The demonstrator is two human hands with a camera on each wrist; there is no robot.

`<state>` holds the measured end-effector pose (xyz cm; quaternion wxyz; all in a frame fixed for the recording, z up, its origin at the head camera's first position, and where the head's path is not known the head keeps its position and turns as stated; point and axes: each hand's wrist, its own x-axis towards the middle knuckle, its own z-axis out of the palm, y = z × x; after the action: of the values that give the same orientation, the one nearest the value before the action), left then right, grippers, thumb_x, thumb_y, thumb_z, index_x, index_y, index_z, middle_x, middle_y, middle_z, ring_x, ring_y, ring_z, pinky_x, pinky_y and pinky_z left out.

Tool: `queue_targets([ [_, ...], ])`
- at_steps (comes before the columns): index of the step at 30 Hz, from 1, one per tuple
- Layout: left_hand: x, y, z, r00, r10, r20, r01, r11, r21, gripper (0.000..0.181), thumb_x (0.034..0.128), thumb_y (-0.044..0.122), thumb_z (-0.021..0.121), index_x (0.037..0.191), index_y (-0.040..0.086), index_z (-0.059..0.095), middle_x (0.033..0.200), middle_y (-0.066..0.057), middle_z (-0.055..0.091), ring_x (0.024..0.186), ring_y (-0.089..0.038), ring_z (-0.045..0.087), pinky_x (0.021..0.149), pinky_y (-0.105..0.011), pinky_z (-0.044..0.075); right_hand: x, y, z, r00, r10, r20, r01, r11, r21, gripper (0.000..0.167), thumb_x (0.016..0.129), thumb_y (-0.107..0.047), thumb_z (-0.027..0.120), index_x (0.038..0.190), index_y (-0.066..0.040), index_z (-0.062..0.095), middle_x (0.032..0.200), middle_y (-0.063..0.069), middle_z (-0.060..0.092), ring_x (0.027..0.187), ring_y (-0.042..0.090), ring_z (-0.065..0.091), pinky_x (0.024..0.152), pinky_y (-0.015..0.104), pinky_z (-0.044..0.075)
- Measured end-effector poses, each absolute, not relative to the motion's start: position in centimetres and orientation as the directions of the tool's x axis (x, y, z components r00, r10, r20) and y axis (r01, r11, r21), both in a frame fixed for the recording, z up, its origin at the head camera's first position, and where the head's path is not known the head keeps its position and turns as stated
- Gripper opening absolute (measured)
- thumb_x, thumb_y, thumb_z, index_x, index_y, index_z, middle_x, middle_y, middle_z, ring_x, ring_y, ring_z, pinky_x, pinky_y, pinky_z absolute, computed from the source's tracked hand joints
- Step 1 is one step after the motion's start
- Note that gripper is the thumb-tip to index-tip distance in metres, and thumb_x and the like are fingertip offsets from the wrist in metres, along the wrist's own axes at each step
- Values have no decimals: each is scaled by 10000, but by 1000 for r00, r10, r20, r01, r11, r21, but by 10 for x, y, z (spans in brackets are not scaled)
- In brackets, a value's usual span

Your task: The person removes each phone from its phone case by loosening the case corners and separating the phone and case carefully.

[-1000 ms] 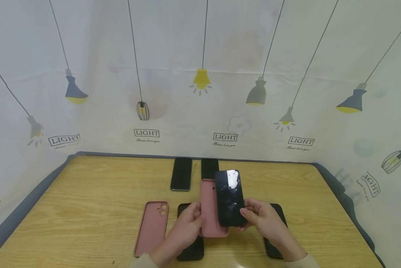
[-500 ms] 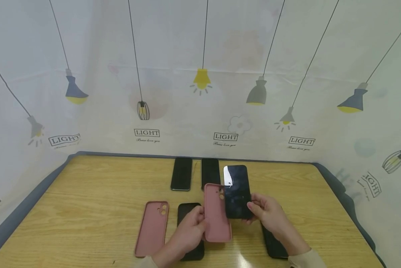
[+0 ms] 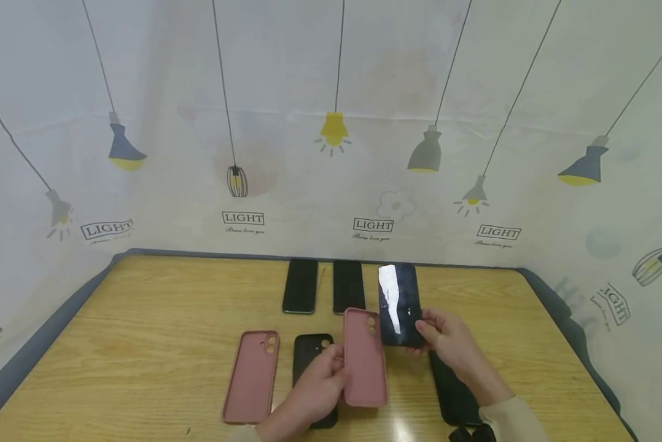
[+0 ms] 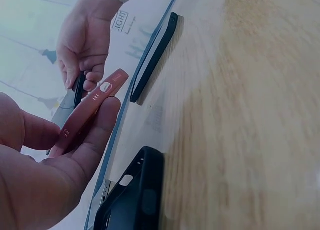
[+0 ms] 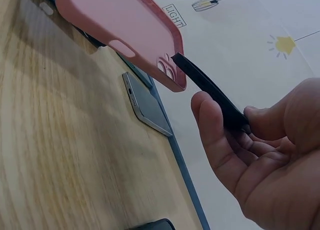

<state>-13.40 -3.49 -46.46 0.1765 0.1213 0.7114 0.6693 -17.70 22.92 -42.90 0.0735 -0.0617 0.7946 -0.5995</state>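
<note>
Right of centre in the head view, the right hand [image 3: 446, 337] pinches a glossy black, flat rectangular phone [image 3: 400, 304] by its lower right edge; just below, the left hand [image 3: 320, 382] grips a matte pink, shallow phone case [image 3: 365, 365] by its left wall. The phone looks stiff, slippery, breakable — best held by its edges; the case seems light and flexible.

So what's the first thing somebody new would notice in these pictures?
Probably the glossy dark rectangular phone with a white glare, pinched in the right hand beside the pink phone case that the left hand holds over the light wooden table. A second pink phone case lies on that table, to the left. Behind, a pale backdrop printed with yellow, blue and grey hanging lamps fills the head view's upper part.
</note>
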Motion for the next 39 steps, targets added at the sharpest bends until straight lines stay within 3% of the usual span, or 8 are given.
queue_targets([
  [6, -133, -32, -466, -904, 420, -72, -50, 64, 997, 303, 997, -39, 477, 1285, -135, 475, 975, -147, 704, 770, -143, 626, 625, -258, 520, -185, 231, -428, -986, -159, -58, 9, 294, -956, 292, 1054, 56, 463, 1278, 238, 506, 1022, 261, 703, 736, 252, 699, 656, 321, 606],
  [27, -125, -24, -470, -913, 392, -111, -65, 129, 990, 215, 1018, -4, 499, 1224, -64, 514, 1001, -152, 718, 823, -188, 644, 661, -258, 490, -211, 240, -434, -986, -115, -124, 69, 398, -915, 327, 1079, 16, 435, 1320, 234, 473, 1007, 227, 706, 751, 202, 699, 670, 330, 603],
  [39, -123, -21, -474, -898, 423, -121, -90, 92, 992, 265, 987, -45, 470, 1247, -91, 499, 1085, -219, 707, 926, -256, 678, 686, -263, 520, -226, 242, -444, -978, -115, -172, 100, 461, -881, 376, 1086, 1, 433, 1377, 240, 432, 1152, 347, 661, 725, 200, 710, 722, 374, 616],
])
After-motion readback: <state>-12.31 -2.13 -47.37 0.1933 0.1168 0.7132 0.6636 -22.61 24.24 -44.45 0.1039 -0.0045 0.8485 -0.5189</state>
